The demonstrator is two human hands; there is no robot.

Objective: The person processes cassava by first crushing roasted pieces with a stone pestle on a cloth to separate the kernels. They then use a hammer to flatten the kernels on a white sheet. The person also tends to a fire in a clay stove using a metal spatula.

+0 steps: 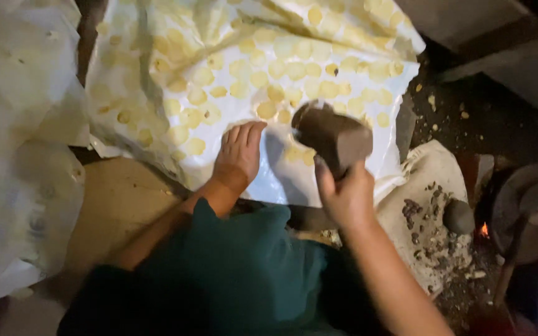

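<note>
Right hand (345,198) grips a brown mallet (333,137), apparently dense and rigid, by its lower end above the white sheet (281,180). Left hand (238,155) lies flat, fingers together, pressing that thin, limp sheet.

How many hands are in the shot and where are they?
2. The left hand lies flat on the white sheet dotted with yellow discs. The right hand, just right of it, grips a brown block raised above the sheet.
</note>
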